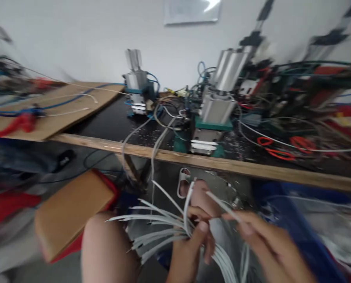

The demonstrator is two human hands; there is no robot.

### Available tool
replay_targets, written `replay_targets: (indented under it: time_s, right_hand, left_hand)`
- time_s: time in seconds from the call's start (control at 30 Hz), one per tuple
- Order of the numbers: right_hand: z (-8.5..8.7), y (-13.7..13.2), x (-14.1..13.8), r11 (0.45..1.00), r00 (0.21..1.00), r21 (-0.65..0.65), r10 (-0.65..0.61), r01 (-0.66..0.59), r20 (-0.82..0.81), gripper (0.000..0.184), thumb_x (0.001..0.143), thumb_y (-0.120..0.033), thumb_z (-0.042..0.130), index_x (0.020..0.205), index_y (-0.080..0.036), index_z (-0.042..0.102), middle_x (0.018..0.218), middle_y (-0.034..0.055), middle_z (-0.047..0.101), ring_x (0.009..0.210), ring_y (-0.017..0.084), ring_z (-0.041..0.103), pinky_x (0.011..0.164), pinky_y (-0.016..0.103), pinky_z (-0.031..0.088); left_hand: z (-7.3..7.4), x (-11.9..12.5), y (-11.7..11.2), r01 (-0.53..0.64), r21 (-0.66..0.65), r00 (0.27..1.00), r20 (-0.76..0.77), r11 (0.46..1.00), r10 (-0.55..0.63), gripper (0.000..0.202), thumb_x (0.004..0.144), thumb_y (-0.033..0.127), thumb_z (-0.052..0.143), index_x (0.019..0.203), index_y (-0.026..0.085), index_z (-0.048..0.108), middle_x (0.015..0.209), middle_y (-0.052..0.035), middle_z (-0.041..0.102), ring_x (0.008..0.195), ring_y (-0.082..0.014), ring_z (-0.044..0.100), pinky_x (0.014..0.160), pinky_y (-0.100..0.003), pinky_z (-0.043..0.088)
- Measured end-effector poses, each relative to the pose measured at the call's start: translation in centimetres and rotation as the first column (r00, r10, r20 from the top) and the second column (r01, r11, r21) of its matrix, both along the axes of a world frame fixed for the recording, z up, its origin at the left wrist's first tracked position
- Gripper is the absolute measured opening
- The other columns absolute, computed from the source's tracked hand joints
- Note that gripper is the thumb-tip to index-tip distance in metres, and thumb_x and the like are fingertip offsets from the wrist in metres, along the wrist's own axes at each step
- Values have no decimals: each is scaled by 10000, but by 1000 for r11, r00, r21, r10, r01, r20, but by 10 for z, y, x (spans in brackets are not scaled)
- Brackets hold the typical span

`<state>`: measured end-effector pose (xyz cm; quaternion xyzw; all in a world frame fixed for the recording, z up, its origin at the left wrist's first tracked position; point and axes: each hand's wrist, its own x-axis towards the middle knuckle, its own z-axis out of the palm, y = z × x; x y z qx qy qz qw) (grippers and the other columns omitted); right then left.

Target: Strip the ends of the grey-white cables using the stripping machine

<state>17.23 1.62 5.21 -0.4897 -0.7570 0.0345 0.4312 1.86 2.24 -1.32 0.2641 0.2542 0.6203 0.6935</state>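
My left hand is closed round a bundle of white cables above my lap. Their cut ends fan out to the left, and the rest of the bundle hangs down to the lower right. One cable end in the bundle bends upward past my left thumb. Just to the right, my right hand pinches a single white cable between thumb and fingers, its free end pointing up and left. The fingertips of both hands are close to each other.
Ahead stands a dark workbench with a wooden front edge. On it are a small pneumatic machine and a larger pneumatic machine, with hoses and orange cable. A tan-topped stool is at left, a blue bin at right.
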Motion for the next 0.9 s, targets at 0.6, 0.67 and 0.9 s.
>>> replay_targets:
  time_s: [0.6,0.67,0.9]
  right_hand:
    - [-27,-37,-11,866,995,-496,94,-67,31,277,1078,-338,427,1232,-327,656,1081,-19,735,1005,105,696,875,102,517]
    - [-24,-36,-12,857,990,-503,141,-112,21,283,1075,-348,419,1179,-304,678,1040,-5,737,957,115,702,836,120,533]
    - [-27,4,25,786,977,-581,183,-212,-109,322,1089,-371,375,1127,-285,682,1100,7,709,1070,149,661,903,231,533]
  left_hand:
    - [-1,-6,-4,-47,-196,999,-6,979,46,292,860,434,732,871,196,564,560,92,322,465,-65,229,445,-205,226]
    - [-1,-8,-3,-39,-154,999,-18,987,37,294,857,432,726,853,191,558,622,72,385,467,-61,247,435,-213,212]
    - [2,-22,-4,74,-7,997,-1,997,-74,291,858,399,708,777,179,535,720,41,408,519,-63,289,473,-214,258]
